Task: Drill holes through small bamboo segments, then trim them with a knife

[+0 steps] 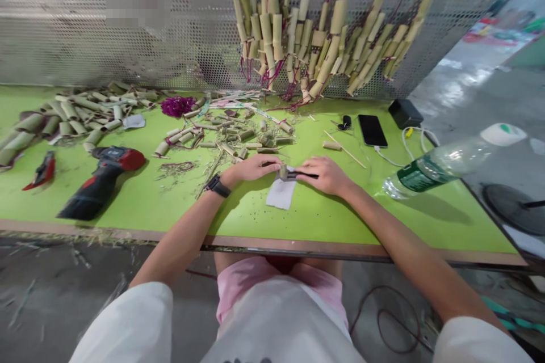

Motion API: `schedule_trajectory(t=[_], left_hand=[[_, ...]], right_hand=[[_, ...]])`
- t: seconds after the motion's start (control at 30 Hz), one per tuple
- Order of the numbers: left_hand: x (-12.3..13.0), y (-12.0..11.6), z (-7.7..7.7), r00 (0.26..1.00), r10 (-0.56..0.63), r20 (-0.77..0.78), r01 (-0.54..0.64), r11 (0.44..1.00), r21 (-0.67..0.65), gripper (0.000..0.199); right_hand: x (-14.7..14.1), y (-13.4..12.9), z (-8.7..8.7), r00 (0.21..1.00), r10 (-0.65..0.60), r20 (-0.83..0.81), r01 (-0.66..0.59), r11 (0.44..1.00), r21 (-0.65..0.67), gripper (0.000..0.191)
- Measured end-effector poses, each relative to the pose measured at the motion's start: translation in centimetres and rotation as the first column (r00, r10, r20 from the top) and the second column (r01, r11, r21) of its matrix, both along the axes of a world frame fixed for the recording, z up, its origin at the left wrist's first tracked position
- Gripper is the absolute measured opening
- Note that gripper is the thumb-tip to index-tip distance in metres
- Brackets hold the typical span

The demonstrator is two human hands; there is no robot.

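My left hand and my right hand meet over a white sheet lying on the green table. Between them sits a short bamboo piece, pinched by my left fingers. My right hand grips a dark slim tool whose tip touches the bamboo piece. A black watch is on my left wrist.
A red and black cordless drill and red cutters lie at left, beside piles of bamboo segments. Loose bamboo bits lie behind my hands. Strung bamboo hangs on the perforated wall. A phone, cable and plastic bottle are at right.
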State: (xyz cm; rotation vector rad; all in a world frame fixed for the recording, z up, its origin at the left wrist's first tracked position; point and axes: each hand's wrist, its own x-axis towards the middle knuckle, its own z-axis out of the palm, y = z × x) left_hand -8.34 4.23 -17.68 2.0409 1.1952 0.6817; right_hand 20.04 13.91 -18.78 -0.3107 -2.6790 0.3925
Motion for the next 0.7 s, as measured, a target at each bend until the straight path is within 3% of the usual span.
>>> schedule_trajectory(t=[0.13,0.37,0.6,0.7], left_hand=[[-0.08,0.02,0.09,1.000,0.022,0.003,-0.022,1.000,-0.001,0.048],[0.18,0.08,0.25,1.000,-0.019,-0.023,0.019,1.000,-0.004,0.053],[0.37,-0.14,0.27,0.997,-0.024,-0.070,0.024,1.000,0.000,0.059],[0.49,-0.14,0.20,0.999,-0.010,-0.050,0.010,1.000,0.002,0.060]], right_hand=[[0.05,-0.23,0.15,0.999,0.020,0.038,-0.021,1.000,0.004,0.032],[-0.20,-0.09,-0.03,0.975,-0.162,-0.154,0.154,0.986,-0.063,0.034],[-0.10,0.16,-0.02,0.997,-0.068,-0.041,0.067,0.998,-0.014,0.034],[0.02,0.27,-0.16,0.992,-0.107,-0.067,0.106,0.994,-0.014,0.035]])
